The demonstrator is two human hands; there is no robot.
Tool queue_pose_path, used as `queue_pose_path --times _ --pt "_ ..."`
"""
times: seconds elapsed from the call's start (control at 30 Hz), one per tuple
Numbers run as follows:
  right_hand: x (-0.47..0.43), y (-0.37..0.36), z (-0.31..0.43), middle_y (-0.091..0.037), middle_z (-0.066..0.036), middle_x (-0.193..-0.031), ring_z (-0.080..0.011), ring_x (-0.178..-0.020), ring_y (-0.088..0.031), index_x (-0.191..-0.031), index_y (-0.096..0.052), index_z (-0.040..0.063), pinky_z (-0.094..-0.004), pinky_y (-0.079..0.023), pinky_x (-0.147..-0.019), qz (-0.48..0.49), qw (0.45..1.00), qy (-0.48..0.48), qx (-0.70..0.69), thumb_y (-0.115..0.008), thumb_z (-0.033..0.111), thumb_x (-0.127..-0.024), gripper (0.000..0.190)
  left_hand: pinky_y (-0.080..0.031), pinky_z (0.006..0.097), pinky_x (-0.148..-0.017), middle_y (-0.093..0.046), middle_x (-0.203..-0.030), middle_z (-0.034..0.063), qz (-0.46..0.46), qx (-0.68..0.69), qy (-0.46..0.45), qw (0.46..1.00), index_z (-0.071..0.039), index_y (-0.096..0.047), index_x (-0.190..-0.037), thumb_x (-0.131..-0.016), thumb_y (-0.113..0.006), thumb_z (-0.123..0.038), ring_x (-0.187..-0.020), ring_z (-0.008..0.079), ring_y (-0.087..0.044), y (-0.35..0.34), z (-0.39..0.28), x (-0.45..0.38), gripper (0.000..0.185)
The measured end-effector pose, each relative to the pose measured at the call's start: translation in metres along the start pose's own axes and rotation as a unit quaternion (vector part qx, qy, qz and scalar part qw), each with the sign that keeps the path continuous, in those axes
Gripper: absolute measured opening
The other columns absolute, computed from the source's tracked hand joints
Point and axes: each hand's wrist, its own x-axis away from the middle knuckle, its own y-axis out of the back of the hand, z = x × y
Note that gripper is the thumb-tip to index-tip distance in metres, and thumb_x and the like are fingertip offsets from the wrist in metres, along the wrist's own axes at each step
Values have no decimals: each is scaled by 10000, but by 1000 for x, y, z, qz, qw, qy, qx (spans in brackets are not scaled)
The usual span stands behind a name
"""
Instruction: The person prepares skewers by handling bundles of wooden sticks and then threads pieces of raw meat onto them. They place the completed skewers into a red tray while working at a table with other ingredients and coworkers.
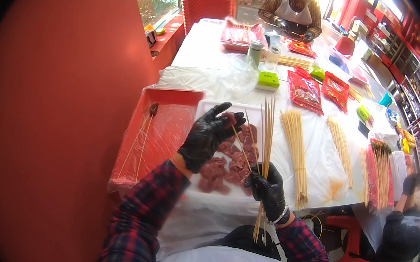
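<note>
My left hand (pixel 208 136), in a black glove, pinches a piece of raw meat (pixel 229 119) between thumb and fingers. One thin wooden skewer (pixel 241 147) runs from that meat down to my right hand (pixel 268 188), also gloved in black. Gripped in the right hand is an upright bundle of bare skewers (pixel 267 137), with another skewer leaning beside it. Beneath both hands sits a white tray (pixel 205 105) of sliced raw meat (pixel 243 166). To its left lies a red plastic-lined tray (pixel 170 142) holding a few skewers, with dark meat (pixel 153 109) at their tips.
A banded skewer bundle (pixel 296 152) and loose skewers (pixel 340 149) lie to the right. Red packets (pixel 305 91), a green tissue pack (pixel 268 81) and a bottle (pixel 255 52) stand ahead. A person (pixel 295 12) sits opposite; another (pixel 404 230) sits at right. A red wall (pixel 60 114) borders the left.
</note>
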Motion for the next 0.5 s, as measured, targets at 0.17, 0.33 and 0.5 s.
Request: queue_pose_path --times 0.17,0.33,0.5 --pt "-1 -8 -2 -593 -89 -651 -63 -383 -389 -988 -505 34 -187 -284 -355 -6 1000 5 -1 -548 128 -896 138 -468 401 -959 -583 -1044 166 -31 -98 -40 994 37 -415 -1245 -912 -462 -11 -1026 290 -584 -4 2 2 339" --pt "-4 -13 0 -598 -84 -659 -69 -398 -417 -1000 -511 38 -186 -304 -367 -12 999 18 -26 -543 131 -901 140 -479 399 -941 -592 -1040 161 -27 -128 -24 991 38 -424 -1235 -902 -506 -41 -1010 284 -591 -9 8 4 352" --pt "-11 -21 0 -617 -60 -705 -62 -445 -458 -1001 -526 43 -178 -329 -396 -72 995 70 9 -537 148 -911 138 -491 390 -907 -597 -1077 159 -23 -106 -17 994 25 -464 -1187 -897 -536 -88 -998 273 -600 0 5 -10 319"
